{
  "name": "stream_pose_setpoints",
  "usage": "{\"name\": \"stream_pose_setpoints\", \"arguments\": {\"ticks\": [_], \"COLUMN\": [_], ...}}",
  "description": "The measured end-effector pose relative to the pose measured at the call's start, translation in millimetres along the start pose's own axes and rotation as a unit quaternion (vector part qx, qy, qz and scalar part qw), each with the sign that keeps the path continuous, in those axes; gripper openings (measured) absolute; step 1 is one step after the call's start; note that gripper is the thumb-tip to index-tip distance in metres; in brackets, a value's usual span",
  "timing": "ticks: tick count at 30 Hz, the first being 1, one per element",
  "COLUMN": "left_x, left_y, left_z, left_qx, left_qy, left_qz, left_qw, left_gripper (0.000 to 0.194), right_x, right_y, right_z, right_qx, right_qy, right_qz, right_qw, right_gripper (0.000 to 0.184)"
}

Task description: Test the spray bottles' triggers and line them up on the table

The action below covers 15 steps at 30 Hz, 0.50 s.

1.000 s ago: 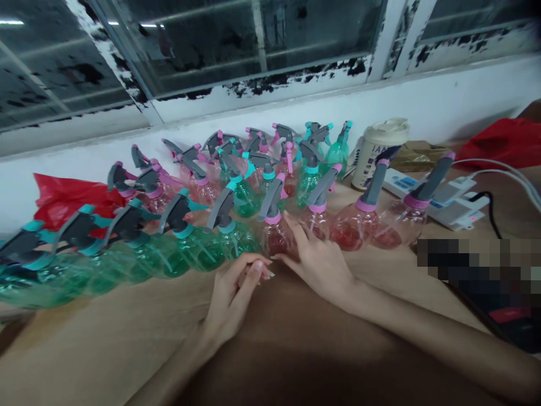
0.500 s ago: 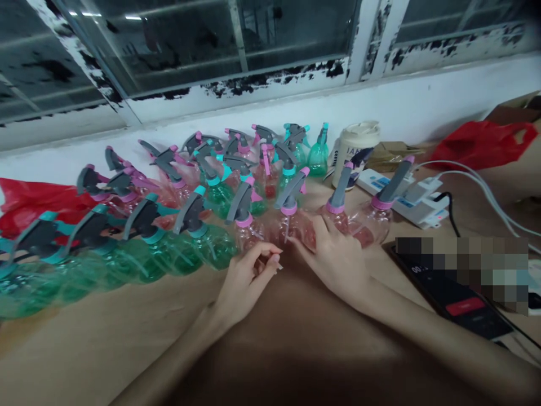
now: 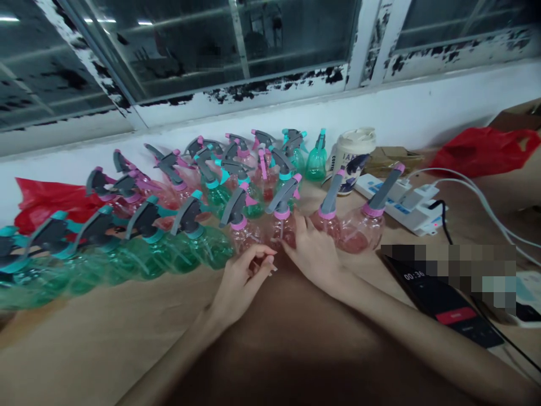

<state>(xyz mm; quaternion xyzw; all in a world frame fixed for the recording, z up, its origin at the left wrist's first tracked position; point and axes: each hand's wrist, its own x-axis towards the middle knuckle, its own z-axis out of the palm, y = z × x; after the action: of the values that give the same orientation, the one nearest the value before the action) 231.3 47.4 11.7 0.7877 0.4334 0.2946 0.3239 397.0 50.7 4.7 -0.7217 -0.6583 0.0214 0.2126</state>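
The right hand (image 3: 316,256) has its thumb and index finger spread at a pink-collared spray bottle (image 3: 283,226), left of the coffee cup (image 3: 354,153) and nearer the person; I cannot tell whether the grip closes on it. The left hand (image 3: 243,276), farther left of the cup, curls its fingers toward its thumb, contents unclear. Half a second ago the right hand sat closer to the next pink-collared bottle (image 3: 332,224). The cup reads "COFFEE" sideways. Right of it on the worktop (image 3: 139,332), nearer the person, a phone (image 3: 422,290) shows "00:36".
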Motion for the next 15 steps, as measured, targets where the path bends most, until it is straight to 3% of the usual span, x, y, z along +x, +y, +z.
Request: {"name": "stream_pose_setpoints", "arguments": {"ticks": [15], "left_x": [-19.5], "left_y": [-4.3], "left_z": [-15.3], "left_qx": [-0.006], "left_qy": [-0.017], "left_qz": [-0.003], "left_qw": [1.0], "left_gripper": [0.013], "right_x": [-3.3], "right_y": [-0.7], "right_z": [3.7], "right_qx": [-0.019], "right_qy": [0.026], "right_qz": [-0.002], "right_qw": [0.999], "right_gripper": [0.047]}}
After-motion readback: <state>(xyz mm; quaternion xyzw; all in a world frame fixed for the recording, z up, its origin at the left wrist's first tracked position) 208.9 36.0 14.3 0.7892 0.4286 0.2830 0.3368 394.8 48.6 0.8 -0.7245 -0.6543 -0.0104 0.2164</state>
